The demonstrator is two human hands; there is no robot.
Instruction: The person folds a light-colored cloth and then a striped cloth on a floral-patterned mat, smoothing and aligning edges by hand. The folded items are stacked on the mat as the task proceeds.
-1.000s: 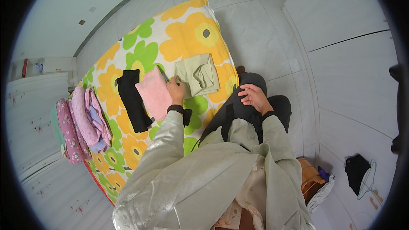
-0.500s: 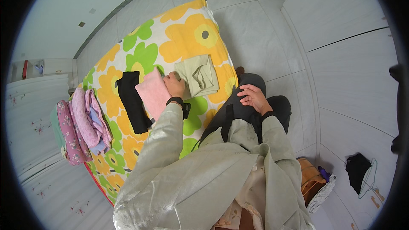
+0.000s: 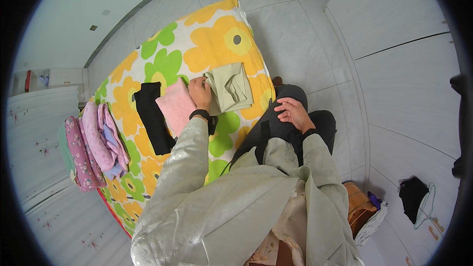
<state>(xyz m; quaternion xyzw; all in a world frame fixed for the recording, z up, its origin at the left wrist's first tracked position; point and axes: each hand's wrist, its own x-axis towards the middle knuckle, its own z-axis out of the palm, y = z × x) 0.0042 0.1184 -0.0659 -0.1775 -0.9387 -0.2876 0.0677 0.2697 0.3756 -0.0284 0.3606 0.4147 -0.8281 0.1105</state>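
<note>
Left hand rests on the flowered sheet, fingers closed on the left edge of the folded green cloth, which lies near the sheet's right edge. Folded pink cloth sits just beside the wrist, black cloth beyond. Right hand lies open, empty, on the person's knee.

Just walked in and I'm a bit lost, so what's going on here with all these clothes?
A person sits beside a flowered sheet spread on the tiled floor. Their left hand grips the edge of a folded pale green garment lying on the sheet, while the right hand rests on their dark-trousered knee, holding nothing. A folded pink piece and a folded black piece lie side by side to the left, and a pile of pink and purple clothes sits at the sheet's far left edge.
</note>
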